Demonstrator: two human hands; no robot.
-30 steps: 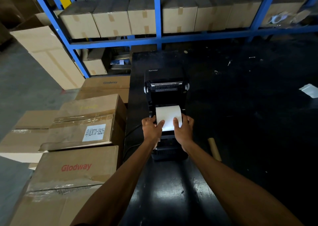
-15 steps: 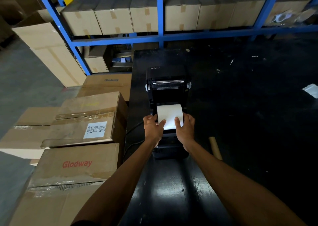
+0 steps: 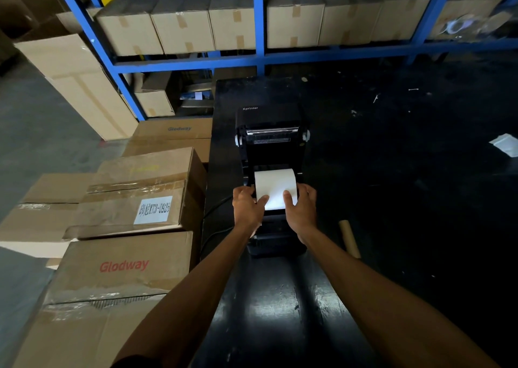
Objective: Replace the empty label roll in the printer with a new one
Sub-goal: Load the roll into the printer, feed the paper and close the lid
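A black Xprinter label printer (image 3: 270, 148) stands on the black table with its lid swung up and back. A white label roll (image 3: 275, 184) sits in its open bay, with a strip of paper drawn out toward me. My left hand (image 3: 248, 209) grips the paper's left edge, thumb on top. My right hand (image 3: 301, 209) grips the right edge the same way. A brown cardboard core (image 3: 349, 237), the empty roll, lies on the table right of the printer.
Stacked cardboard boxes (image 3: 126, 199), some marked Glodway, crowd the table's left side. A blue rack (image 3: 259, 56) with several boxes stands behind. A white paper scrap (image 3: 506, 144) lies far right. A black cable (image 3: 215, 207) leaves the printer's left side.
Both hands stay on the paper strip over the printer's front; the hands and roll look almost unmoved. The view has shifted slightly.
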